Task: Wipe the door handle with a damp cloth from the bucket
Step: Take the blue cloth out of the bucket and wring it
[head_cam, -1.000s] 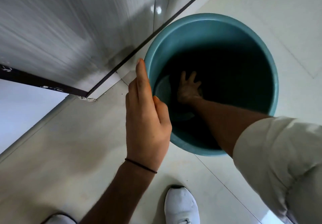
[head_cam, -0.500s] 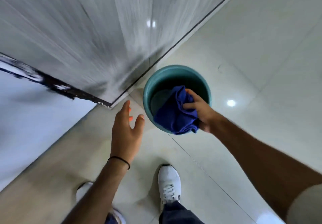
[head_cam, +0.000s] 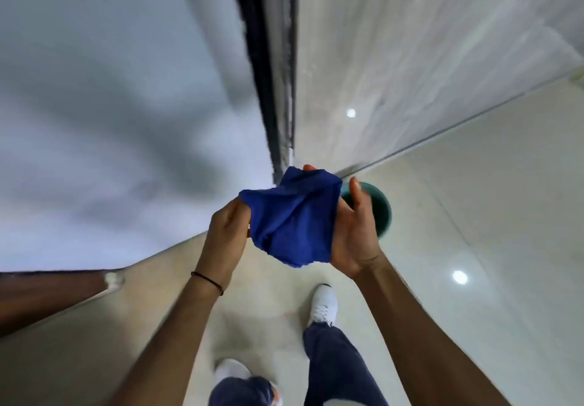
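Both hands holding blue cloth (head_cam: 292,219) at chest height above glossy pale tile floor (head_cam: 474,216). Left hand (head_cam: 226,235) pinching cloth's left corner, fingers curled shut on it. Right hand (head_cam: 355,232) cupping right side, palm up, thumb raised. Cloth soft, crumpled, creased, roughly square; no clear long axis. Teal round bucket (head_cam: 384,208) sitting on floor behind right hand, rim partly hidden. Door handle not showing; surroundings blurred.

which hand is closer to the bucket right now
Right. The right hand overlaps the teal bucket in view; the left hand is across the blue cloth.
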